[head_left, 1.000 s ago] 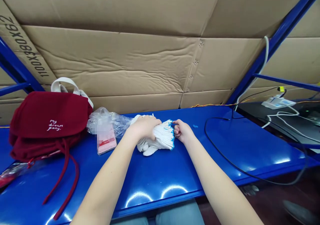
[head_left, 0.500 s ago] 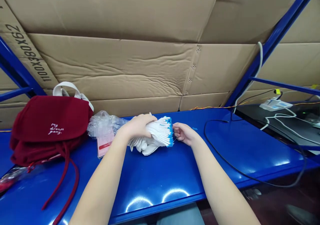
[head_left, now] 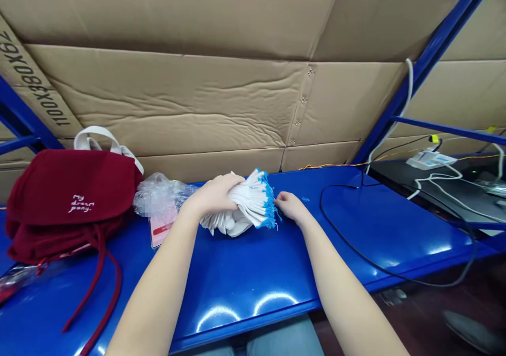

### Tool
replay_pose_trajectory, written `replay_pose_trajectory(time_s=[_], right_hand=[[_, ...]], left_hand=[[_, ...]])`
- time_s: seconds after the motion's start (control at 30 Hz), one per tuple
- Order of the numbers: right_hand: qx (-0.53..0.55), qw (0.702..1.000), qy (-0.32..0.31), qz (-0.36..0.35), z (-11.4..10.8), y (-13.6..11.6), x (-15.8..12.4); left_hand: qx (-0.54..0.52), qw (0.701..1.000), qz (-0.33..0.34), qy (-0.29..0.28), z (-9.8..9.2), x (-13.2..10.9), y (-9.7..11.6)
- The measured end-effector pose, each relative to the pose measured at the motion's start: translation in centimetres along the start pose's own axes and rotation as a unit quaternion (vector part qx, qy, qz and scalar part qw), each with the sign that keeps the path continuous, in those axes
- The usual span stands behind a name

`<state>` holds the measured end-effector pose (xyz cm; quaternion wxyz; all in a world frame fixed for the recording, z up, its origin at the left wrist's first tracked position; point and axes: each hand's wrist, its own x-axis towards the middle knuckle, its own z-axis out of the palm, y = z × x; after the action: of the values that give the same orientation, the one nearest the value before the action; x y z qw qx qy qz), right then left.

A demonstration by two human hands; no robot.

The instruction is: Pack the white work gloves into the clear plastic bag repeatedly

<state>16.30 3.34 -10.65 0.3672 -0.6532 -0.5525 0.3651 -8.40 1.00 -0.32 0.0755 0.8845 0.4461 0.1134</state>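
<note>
**Left grip [head_left: 211, 195] clamped on a bundle of white knit gloves [head_left: 251, 203]**

The bundle rests on the blue steel worktop [head_left: 241, 277] under the left grip, its blue-edged cuffs [head_left: 269, 203] facing the right grip [head_left: 290, 207]. That grip's fingers curl together just beside the cuffs; whether they pinch anything, I cannot tell. Left of the left grip lie a clear plastic bag [head_left: 158, 195], a pink phone [head_left: 161, 229] partly under it, and, farther off, a maroon bag [head_left: 67, 187]. Right of the right grip, a black cable [head_left: 348, 245] loops across the worktop.

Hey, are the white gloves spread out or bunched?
Bunched: the white knit gloves sit in one bundle, blue-edged cuffs together, gripped by the left hand.
</note>
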Motion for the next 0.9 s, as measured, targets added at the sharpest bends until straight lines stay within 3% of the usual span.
replay_pose_trajectory(time_s=[0.13, 0.3, 0.43, 0.53, 0.63, 0.77, 0.9], right_hand=[[-0.128, 0.989, 0.055, -0.054, -0.1, 0.0, -0.1], [-0.22, 0.964, 0.092, -0.117, 0.0, -0.5, 0.0], [-0.243, 0.949, 0.123, -0.162, -0.1, -0.9, -0.5], [-0.204, 0.933, 0.137, -0.263, 0.5, -1.7, -1.5], [-0.205, 0.921, 0.084, -0.321, 1.8, -2.7, -2.8], [-0.265, 0.909, 0.006, -0.322, 3.6, -3.9, -3.8], [-0.274, 0.914, -0.012, -0.298, 4.1, -4.3, -4.1]], left_hand=[[0.033, 0.999, -0.015, 0.029, 0.3, 0.0, -1.4], [0.096, 0.995, 0.001, 0.007, 2.2, 1.2, -0.9], [0.064, 0.998, -0.019, 0.016, 2.8, 1.8, -0.3], [0.044, 0.998, -0.04, 0.028, 1.5, 0.4, -1.0], [0.066, 0.994, -0.078, 0.048, -0.7, -3.0, -3.5], [0.125, 0.957, -0.26, 0.019, -2.5, -8.3, -8.5], [0.127, 0.941, -0.312, 0.014, -2.4, -9.4, -12.2]])
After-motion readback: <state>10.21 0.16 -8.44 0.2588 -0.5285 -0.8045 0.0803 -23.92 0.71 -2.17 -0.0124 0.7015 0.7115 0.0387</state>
